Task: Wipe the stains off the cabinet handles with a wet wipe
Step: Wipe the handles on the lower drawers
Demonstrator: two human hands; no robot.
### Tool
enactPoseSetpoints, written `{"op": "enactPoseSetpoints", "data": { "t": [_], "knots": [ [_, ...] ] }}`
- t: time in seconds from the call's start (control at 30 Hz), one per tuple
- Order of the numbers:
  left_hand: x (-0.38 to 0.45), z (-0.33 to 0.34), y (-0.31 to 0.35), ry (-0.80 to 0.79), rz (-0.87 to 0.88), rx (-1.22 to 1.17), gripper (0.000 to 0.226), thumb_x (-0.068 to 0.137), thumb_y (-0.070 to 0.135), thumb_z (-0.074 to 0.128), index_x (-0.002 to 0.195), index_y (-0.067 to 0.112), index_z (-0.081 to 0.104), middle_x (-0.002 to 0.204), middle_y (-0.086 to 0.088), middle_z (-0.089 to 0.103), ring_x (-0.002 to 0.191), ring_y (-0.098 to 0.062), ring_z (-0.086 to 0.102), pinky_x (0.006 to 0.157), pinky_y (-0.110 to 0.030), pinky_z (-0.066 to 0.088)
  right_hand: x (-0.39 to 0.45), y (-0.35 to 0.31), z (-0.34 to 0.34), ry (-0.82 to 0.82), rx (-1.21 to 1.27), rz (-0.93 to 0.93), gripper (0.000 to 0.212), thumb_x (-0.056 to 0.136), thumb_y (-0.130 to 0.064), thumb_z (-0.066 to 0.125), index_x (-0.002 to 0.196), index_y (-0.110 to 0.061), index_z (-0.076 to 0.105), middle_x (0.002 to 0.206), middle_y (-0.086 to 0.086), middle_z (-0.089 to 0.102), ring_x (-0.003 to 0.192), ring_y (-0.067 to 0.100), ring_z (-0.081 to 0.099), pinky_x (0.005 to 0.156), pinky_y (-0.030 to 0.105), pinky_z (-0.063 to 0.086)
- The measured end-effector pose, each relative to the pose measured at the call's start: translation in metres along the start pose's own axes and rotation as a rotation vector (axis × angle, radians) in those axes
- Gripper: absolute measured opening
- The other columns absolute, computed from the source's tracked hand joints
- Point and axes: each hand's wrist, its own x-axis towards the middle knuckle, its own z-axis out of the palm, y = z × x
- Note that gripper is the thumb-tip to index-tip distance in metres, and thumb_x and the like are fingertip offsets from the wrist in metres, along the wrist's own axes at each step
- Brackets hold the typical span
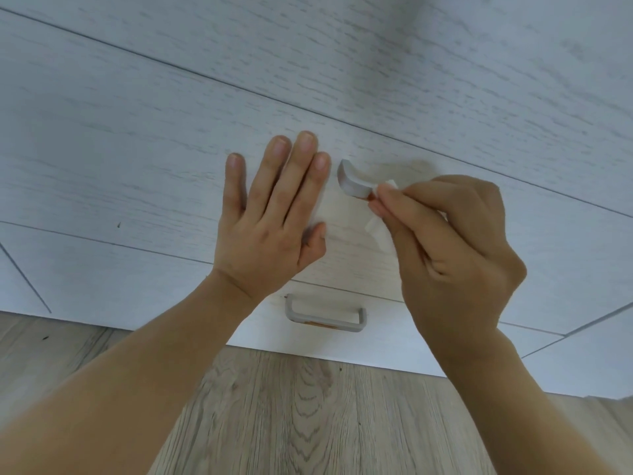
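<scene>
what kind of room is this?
Likely a home, perhaps a kitchen or bedroom: white wood-grain drawer fronts with grey pull handles above wood-look plank flooring. Nothing in view settles which room.

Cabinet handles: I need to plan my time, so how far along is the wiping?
Nothing looks finished. The right hand presses the wipe on the upper handle, a brownish stain showing beside it. The left hand lies flat on the drawer front. The lower handle still has its orange stain.
</scene>
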Motion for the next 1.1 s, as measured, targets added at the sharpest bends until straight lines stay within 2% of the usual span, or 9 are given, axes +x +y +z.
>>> {"op": "enactPoseSetpoints", "data": {
  "t": [0.13,0.3,0.47,0.83,0.97,1.1],
  "knots": [
    [0.0,-0.004,-0.003,-0.006,-0.003,-0.037,0.065,0.095,0.037,0.032,0.147,0.004,0.014,0.145,-0.013,0.028,0.145,-0.019,-0.003,0.117,-0.045,0.003,-0.001,-0.003,-0.008,0.038,0.013,0.087,0.007,0.084,-0.005,0.072,0.091,-0.002,0.072,0.082,-0.003,0.057,0.075,0.019,0.056,0.068,0.024,0.047],
    [-0.001,-0.008,-0.016,0.004,0.078,-0.032,0.069,0.089,0.034,0.045,0.148,0.006,0.024,0.148,-0.01,0.029,0.145,-0.02,0.007,0.116,-0.044,0.011,0.0,-0.003,-0.008,0.009,0.025,0.067,0.009,0.082,-0.003,0.073,0.091,-0.002,0.072,0.08,0.0,0.061,0.076,0.018,0.055,0.073,0.018,0.045],
    [-0.004,-0.003,-0.013,-0.005,0.094,-0.011,0.064,0.096,0.039,0.03,0.15,0.006,0.017,0.159,-0.008,0.001,0.146,-0.022,0.004,0.117,-0.046,0.008,0.003,-0.002,0.003,-0.005,0.011,0.002,0.005,0.082,0.001,0.073,0.087,0.001,0.073,0.075,0.01,0.067,0.075,0.02,0.055,0.076,0.019,0.044],
    [-0.006,0.003,-0.01,0.035,0.085,-0.014,0.066,0.096,0.042,0.024,0.15,0.006,0.014,0.158,-0.008,-0.001,0.146,-0.023,0.003,0.117,-0.047,0.008,0.002,0.002,0.003,-0.009,0.025,-0.033,0.008,0.081,0.001,0.073,0.089,0.003,0.072,0.077,0.008,0.067,0.074,0.02,0.056,0.076,0.019,0.045],
    [-0.006,0.002,-0.009,0.031,0.078,-0.011,0.066,0.096,0.043,0.023,0.151,0.006,0.012,0.158,-0.008,-0.003,0.146,-0.024,0.002,0.117,-0.048,0.007,0.008,-0.008,0.01,-0.005,0.027,-0.028,0.004,0.083,0.0,0.073,0.086,0.001,0.073,0.074,0.009,0.067,0.074,0.019,0.055,0.071,0.024,0.047],
    [-0.007,0.001,-0.01,0.025,0.077,-0.03,0.068,0.096,0.043,0.027,0.151,0.006,0.011,0.158,-0.008,-0.004,0.146,-0.024,0.001,0.117,-0.048,0.006,0.007,-0.008,-0.004,0.033,0.016,0.089,0.006,0.086,-0.007,0.071,0.091,-0.004,0.072,0.08,-0.002,0.058,0.074,0.013,0.053,0.067,0.021,0.044]
  ]
}}
